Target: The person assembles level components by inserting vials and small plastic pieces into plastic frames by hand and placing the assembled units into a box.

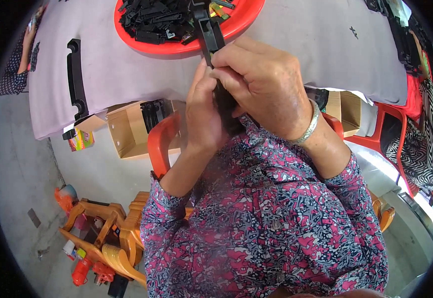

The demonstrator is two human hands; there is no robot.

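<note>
Two hands (201, 111) are on one long black part (210, 37), and we have it front and centre, held above the near edge of the cloth-covered table (306, 44). Look at that long axis: it runs away from the body, tipping slightly left at the far end, which reaches over the red tray (251, 20) with its heap of small black pieces (152, 20). We judge that line is what everything turns on, because the grip sits partway down it, leaving the far channel exposed and the near end dark against the patterned shirt (276, 213).

Now the hold itself! The left hand is wrapped narrowly along the part's left side, while the right hand (268, 84) comes over from the right, thumb and forefinger pinched close at the channel. Is a smaller piece caught in that pinch? We cannot tell; the fingers hide it. Of the two, the right is nearer the exposed channel.

Over to our left, another long black strip (76, 74) lies lengthwise away from us, nearer the left hand. For writing, we spot a bright packet (82, 139) beneath the table edge, its print too small to make out.
</note>
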